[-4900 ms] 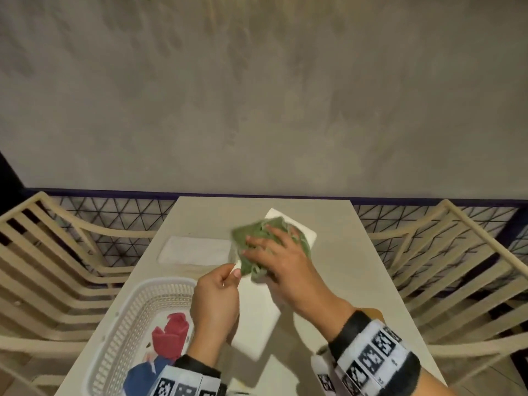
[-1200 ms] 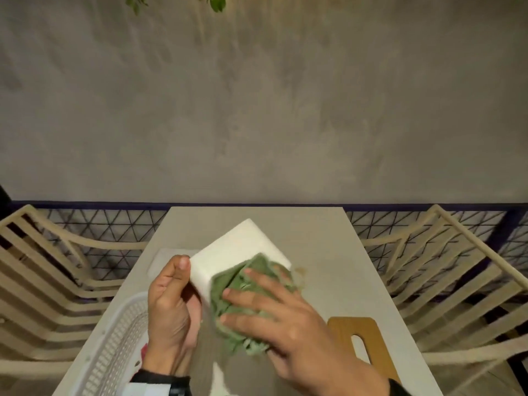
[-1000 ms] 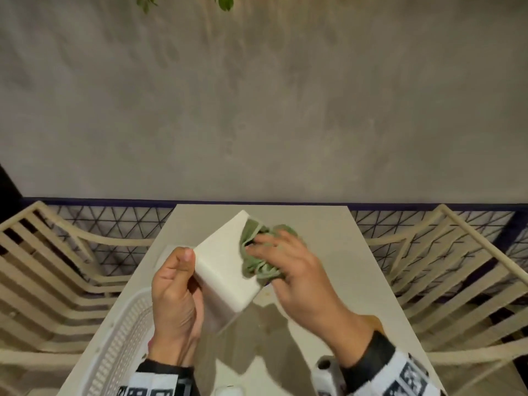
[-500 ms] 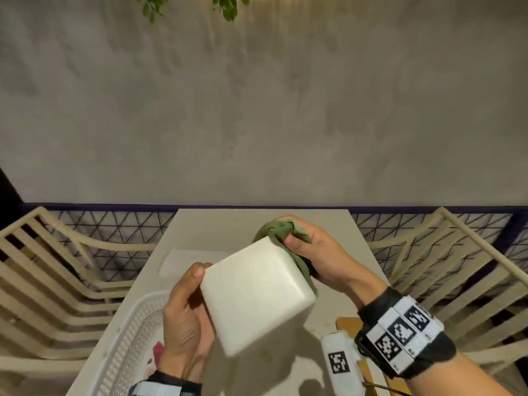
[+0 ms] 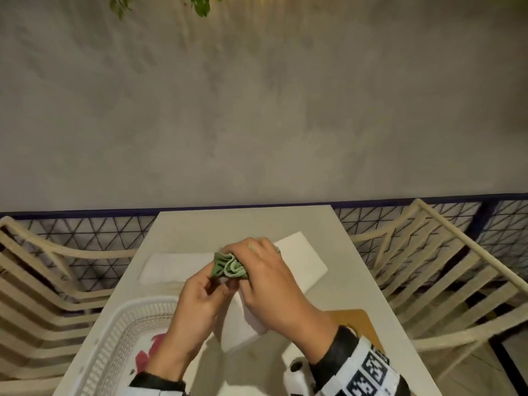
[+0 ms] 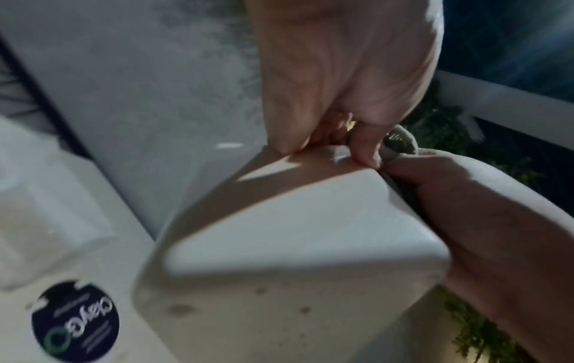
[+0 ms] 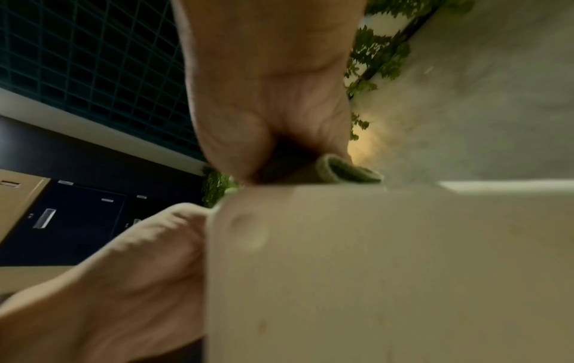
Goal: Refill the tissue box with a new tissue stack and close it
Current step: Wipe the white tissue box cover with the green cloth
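Observation:
The white tissue box (image 5: 300, 262) lies slantwise low over the table, held between both hands. My left hand (image 5: 213, 287) pinches its near left edge; in the left wrist view the fingers (image 6: 365, 147) curl over the box (image 6: 295, 245) rim. My right hand (image 5: 248, 267) grips a crumpled green cloth (image 5: 228, 265) and presses it on the box's top. The right wrist view shows the cloth (image 7: 348, 172) bunched under the fingers against the box (image 7: 372, 270). A flat white tissue stack (image 5: 174, 267) lies on the table behind my left hand.
A white slatted basket (image 5: 114, 332) with red and blue items stands at the near left. A wooden lid (image 5: 355, 321) lies at the near right. Slatted chairs (image 5: 445, 281) flank the narrow table (image 5: 245, 224), and a grey wall rises behind it.
The box has come down from a raised, tilted hold to lie lower and flatter. My right hand with the cloth has moved from its far end onto its top, near my left hand.

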Action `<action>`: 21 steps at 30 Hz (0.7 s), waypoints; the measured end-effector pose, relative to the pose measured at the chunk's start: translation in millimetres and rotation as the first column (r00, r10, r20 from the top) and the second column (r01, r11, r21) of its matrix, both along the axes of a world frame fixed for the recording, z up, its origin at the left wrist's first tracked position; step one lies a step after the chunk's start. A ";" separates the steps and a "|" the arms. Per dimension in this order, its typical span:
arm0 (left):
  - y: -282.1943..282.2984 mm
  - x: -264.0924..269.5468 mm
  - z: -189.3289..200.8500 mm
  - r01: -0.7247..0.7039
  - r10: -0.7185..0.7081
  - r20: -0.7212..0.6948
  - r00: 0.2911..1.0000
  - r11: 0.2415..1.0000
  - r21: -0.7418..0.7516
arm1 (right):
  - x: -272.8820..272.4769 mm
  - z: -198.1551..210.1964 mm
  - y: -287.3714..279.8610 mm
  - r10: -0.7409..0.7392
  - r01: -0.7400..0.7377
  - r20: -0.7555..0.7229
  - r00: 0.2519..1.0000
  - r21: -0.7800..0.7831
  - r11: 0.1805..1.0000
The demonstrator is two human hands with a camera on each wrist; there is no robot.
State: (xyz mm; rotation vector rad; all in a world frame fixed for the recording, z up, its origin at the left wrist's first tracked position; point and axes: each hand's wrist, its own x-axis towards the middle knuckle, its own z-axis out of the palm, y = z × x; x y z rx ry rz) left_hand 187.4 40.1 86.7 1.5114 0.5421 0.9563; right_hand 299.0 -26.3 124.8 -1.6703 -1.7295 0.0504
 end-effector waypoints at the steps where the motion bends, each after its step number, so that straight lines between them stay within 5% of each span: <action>1: 0.4 -2.0 -3.4 0.009 -0.006 0.050 0.999 0.999 -0.048 | -3.9 -7.0 -6.5 0.012 -0.011 -0.054 0.998 0.021 1.000; 6: 7.9 -18.5 -18.7 0.106 -0.050 0.224 0.973 0.964 -0.245 | 10.3 -50.8 -46.4 0.128 -0.130 0.032 0.991 0.083 0.988; 9: 5.2 -24.0 -16.0 0.084 -0.042 0.205 0.978 0.977 -0.198 | 54.6 -63.5 -39.8 -0.149 0.154 -0.150 0.977 0.023 0.988; 12: -4.9 -25.4 -7.7 0.123 -0.112 0.131 0.985 0.989 -0.077 | 91.7 -51.8 -28.8 -0.415 0.365 -0.322 0.851 -0.206 0.908; 14: -7.7 -24.6 -4.9 0.124 -0.119 0.127 0.985 0.992 -0.030 | 112.1 -47.4 -26.2 -0.515 0.346 -0.520 0.681 -0.392 0.853; 16: -6.6 -23.5 -4.3 0.086 -0.087 0.121 0.989 0.996 0.014 | 131.2 -53.3 -27.4 -0.551 0.135 -0.751 0.364 -0.542 0.829; 18: -5.0 -21.8 -1.9 0.064 -0.075 0.059 0.995 0.985 0.162 | 144.9 -64.8 -33.8 -0.555 -0.058 -0.825 0.104 -0.562 0.825; 21: -7.3 -18.5 -2.5 0.164 -0.094 -0.169 0.981 0.872 0.462 | 158.0 -87.3 -46.5 -0.529 -0.145 -0.844 -0.087 -0.515 0.845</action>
